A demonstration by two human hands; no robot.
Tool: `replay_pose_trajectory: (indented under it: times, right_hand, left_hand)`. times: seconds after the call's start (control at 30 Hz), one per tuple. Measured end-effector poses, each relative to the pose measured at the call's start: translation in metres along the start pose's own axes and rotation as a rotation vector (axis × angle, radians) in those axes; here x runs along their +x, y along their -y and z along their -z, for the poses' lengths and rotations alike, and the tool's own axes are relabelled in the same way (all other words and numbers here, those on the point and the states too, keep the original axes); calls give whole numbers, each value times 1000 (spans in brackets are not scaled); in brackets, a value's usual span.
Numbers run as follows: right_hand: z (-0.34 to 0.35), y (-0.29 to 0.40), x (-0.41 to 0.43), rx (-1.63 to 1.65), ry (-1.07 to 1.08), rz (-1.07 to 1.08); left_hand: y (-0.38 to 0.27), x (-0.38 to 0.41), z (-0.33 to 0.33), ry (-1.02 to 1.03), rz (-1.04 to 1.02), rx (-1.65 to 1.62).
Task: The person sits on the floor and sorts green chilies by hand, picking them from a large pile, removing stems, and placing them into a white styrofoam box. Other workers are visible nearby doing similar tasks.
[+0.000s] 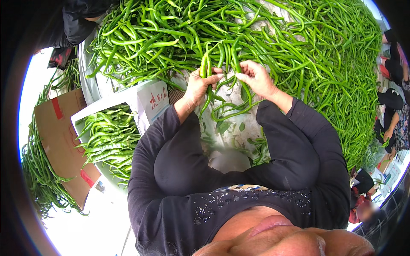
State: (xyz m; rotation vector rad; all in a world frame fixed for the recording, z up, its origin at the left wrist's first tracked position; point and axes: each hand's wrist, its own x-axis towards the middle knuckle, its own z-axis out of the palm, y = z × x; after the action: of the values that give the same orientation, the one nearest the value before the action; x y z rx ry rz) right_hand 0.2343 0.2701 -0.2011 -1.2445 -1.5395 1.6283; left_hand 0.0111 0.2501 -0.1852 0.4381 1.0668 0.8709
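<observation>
A couple of long green chili peppers stand upright in my left hand, pinched between thumb and fingers. My right hand has its thumb and fingertips closed on another long green pepper, which runs down past the palm. Both hands are close together above the near edge of a large heap of green chili peppers. A few loose peppers and torn leaves lie on the pale sheet between my knees.
At my left, a white box lined with printed paper holds neatly laid peppers. Beyond it are a cardboard flap and more peppers. The heap spreads far right. Other people sit at the right edge and upper left.
</observation>
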Motion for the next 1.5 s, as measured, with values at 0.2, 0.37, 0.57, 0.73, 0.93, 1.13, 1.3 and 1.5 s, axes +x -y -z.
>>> replay_pose_trajectory:
  times: [0.2,0.37,0.57,0.73,0.93,1.13,1.3,1.5]
  right_hand:
    - [-7,13,-17,-350,65,35]
    - [-14,7,-23,-408,109,257]
    - [-10,5,-18,-488,100,457]
    - [-9,-2,-24,-555,180,416]
    - [-3,20,-36,-614,146,419]
    - [-2,11,-34,-725,114,587]
    - [2,6,-33,-745,42,610]
    - [12,-20,-8,-756,-23,134]
  left_hand:
    - [-5,5,-1,-31,59,-167]
    - [-4,4,3,135,166,-256]
    - [-11,-2,7,214,188,-159]
    - [-13,-4,15,104,164,-76]
    - [-12,-5,5,249,287,222]
    - [-4,-12,-4,248,465,130]
    - [7,-7,-5,343,516,74]
    - [4,-1,12,187,432,16]
